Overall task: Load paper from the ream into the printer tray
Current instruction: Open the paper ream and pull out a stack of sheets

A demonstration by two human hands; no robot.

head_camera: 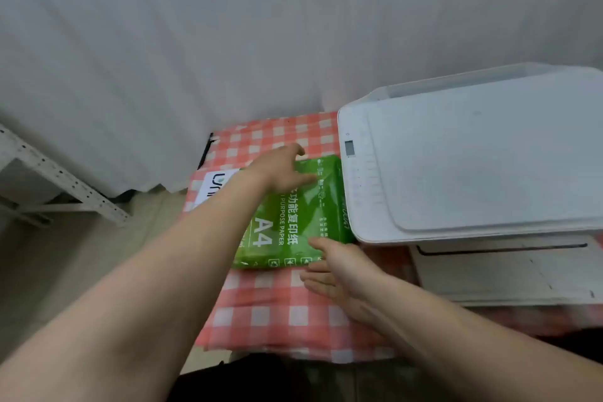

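Note:
A green A4 paper ream (303,215) lies flat on the red-and-white checked tablecloth (274,310), right against the left side of a white printer (473,160). My left hand (280,170) rests over the ream's far end, fingers spread and curled at its far edge. My right hand (339,271) lies at the ream's near right corner, thumb on the wrapper and fingers apart beside the near edge. The printer's white tray (509,274) sticks out at its front, low on the right.
A white label with dark lettering (215,186) lies on the cloth left of the ream. A white curtain (228,42) hangs behind the table. A perforated metal shelf frame (55,179) stands at the left, over a beige floor.

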